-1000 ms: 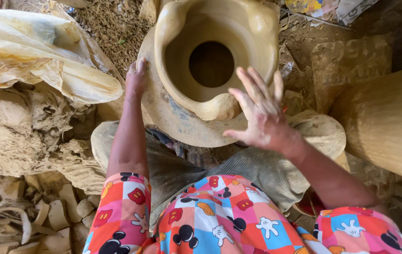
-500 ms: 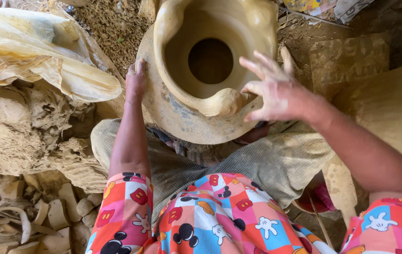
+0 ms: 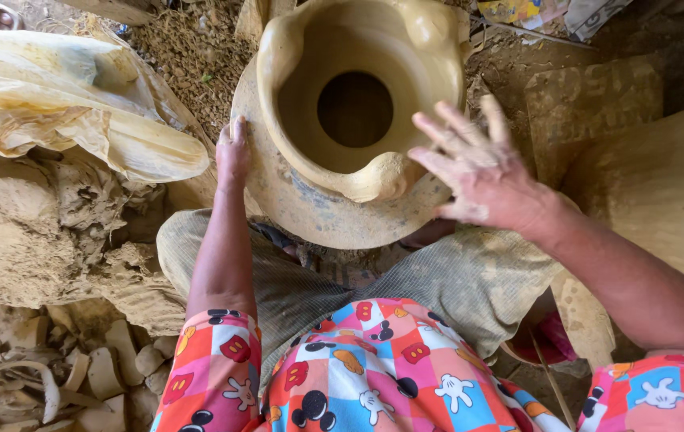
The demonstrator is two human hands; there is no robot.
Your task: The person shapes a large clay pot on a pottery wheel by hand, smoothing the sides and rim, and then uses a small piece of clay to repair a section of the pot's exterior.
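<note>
at the round clay wheel disc's (image 3: 310,220) left edge, the left hand (image 3: 232,152) rests, fingers together; the right hand (image 3: 478,172) hovers, fingers spread, beside the wet tan clay pot (image 3: 358,96).

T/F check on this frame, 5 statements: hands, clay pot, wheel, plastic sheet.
1. The left hand rests on the edge of the round wheel disc. True.
2. The right hand grips the pot's rim. False: it is lifted, fingers spread, holding nothing.
3. The clay pot has a dark round hole in its bottom. True.
4. The pot lies tipped on its side. False: it stands upright on the disc, mouth up.
5. A crumpled yellowish plastic sheet lies to the right of the pot. False: it lies to the left.
</note>
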